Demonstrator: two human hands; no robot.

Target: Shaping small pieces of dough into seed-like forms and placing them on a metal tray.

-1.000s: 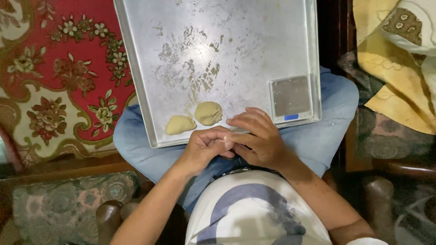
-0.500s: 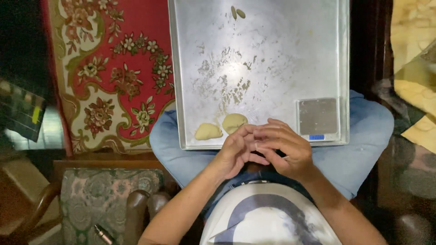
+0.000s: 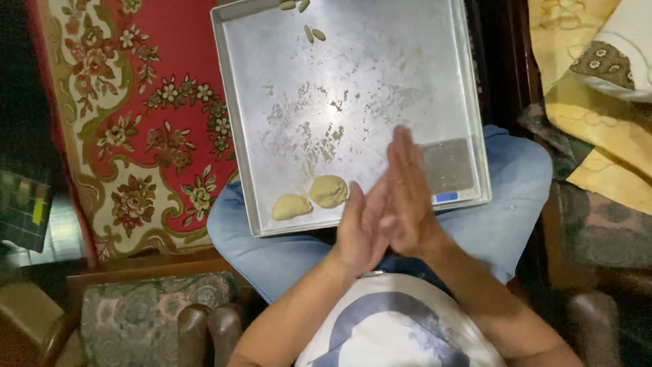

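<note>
The left hand (image 3: 360,231) and right hand (image 3: 407,197) press flat together, palm to palm, fingers straight, over the near edge of the tray (image 3: 238,136). Whether they hold anything between them I cannot tell. Two dough pieces (image 3: 312,198) lie on the tray just beside the left hand.

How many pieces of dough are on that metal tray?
6: two round lumps at the tray's near edge beside the hands, four small ovals at the far edge. Pressed palms may hide another.

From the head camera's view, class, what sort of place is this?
Probably a home living room: a red floral carpet, a cushioned wooden armchair, and a metal baking tray resting on the person's lap.
</note>
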